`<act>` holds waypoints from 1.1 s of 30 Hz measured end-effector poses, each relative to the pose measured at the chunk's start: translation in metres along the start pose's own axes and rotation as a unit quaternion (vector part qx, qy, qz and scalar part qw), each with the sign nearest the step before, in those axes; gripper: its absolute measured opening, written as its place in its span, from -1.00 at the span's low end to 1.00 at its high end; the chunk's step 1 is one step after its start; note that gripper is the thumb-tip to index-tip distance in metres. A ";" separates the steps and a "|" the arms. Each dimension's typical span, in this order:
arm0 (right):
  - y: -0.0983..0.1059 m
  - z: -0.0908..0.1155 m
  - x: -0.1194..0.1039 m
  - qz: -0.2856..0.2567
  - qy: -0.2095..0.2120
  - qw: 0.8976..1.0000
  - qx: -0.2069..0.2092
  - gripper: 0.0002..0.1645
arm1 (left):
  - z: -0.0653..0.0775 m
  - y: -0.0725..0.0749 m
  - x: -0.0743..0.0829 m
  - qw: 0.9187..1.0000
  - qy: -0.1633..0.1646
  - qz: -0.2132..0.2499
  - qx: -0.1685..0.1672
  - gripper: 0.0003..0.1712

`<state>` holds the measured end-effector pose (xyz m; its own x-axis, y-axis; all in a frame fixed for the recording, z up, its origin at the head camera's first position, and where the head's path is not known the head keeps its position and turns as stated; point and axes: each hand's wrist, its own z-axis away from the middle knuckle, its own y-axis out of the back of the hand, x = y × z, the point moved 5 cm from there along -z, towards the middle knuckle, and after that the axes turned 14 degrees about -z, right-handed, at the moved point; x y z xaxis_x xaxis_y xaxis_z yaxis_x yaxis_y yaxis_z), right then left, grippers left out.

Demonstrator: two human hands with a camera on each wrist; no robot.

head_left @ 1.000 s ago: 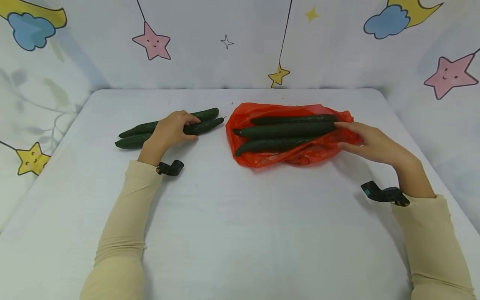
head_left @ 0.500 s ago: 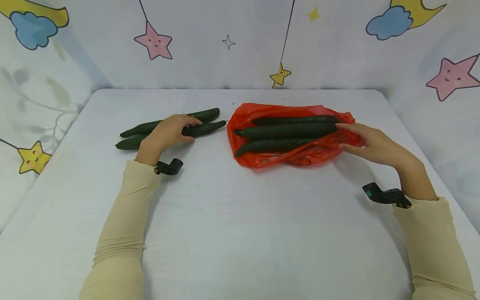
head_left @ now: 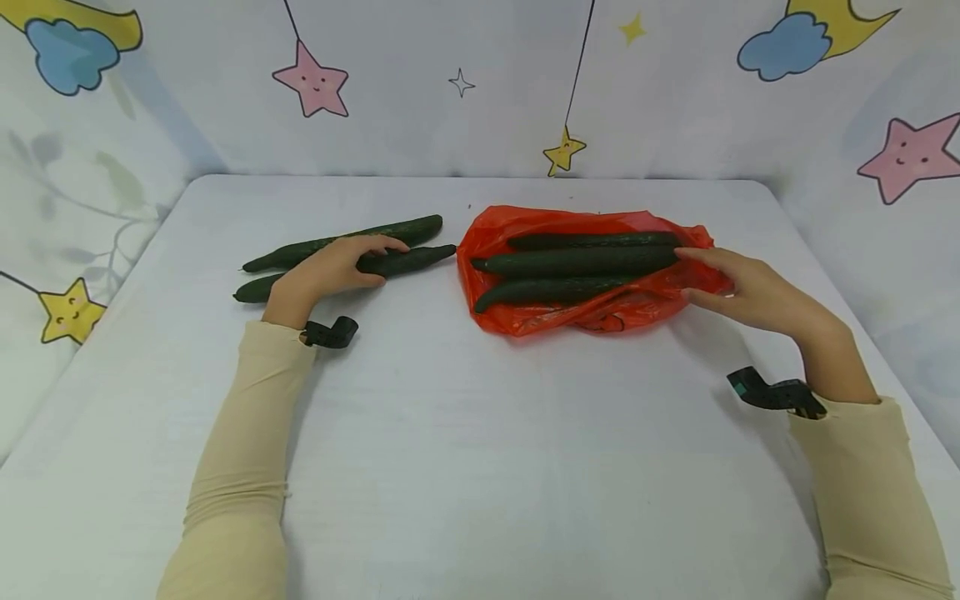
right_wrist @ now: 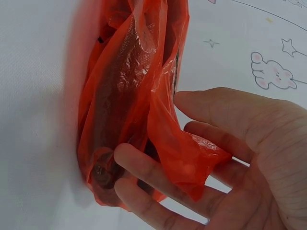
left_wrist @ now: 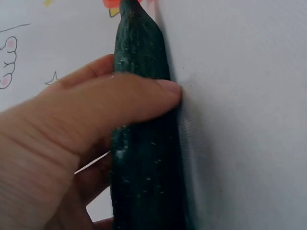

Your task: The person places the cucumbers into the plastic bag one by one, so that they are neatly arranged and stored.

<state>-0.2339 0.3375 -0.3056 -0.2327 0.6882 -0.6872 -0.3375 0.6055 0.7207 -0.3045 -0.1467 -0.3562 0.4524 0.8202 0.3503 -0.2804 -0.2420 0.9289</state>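
On the left of the table in the head view, my left hand (head_left: 330, 271) grips the nearer of two dark green cucumbers (head_left: 408, 261). In the left wrist view the thumb lies across this cucumber (left_wrist: 148, 163), with fingers on its far side. The other cucumber (head_left: 412, 230) lies just behind it. To the right, a red plastic bag (head_left: 525, 323) spreads with its top open, and three cucumbers (head_left: 577, 262) show in it. My right hand (head_left: 757, 292) is at the bag's right end. Its fingers are loosely spread against the red plastic in the right wrist view.
The white table (head_left: 525, 467) reaches back to a white backdrop (head_left: 397, 125) printed with stars and clouds. Small black cameras (head_left: 330, 333) sit at both wrists. The gripped cucumber's tip comes right up to the bag's left edge.
My left hand has drawn the nearer cucumber slightly toward me, widening the space between it and the one behind. The right hand and the bag stay put.
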 end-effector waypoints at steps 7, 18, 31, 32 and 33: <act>0.000 0.000 0.000 0.004 0.001 1.000 0.001 -0.26 | -0.002 0.001 0.002 1.000 0.011 -0.026 0.009 -0.38; 0.000 0.000 0.001 0.002 0.016 1.000 -0.004 -0.27 | -0.002 0.002 0.002 1.000 0.007 -0.013 0.014 -0.36; 0.001 0.000 0.001 0.005 0.017 1.000 -0.003 -0.27 | -0.006 0.007 0.015 0.999 0.009 0.034 0.026 -0.40; 0.001 0.000 0.001 0.005 0.017 1.000 -0.003 -0.27 | -0.006 0.008 0.017 0.999 0.010 0.033 0.024 -0.40; 0.000 0.000 0.001 0.005 0.016 1.000 -0.003 -0.26 | -0.006 0.009 0.018 0.999 0.010 0.030 0.023 -0.39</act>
<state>-0.2343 0.3385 -0.3061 -0.2655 0.6803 -0.6832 -0.3410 0.5965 0.7266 -0.3040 -0.1305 -0.3425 0.4183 0.8135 0.4041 -0.2677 -0.3147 0.9107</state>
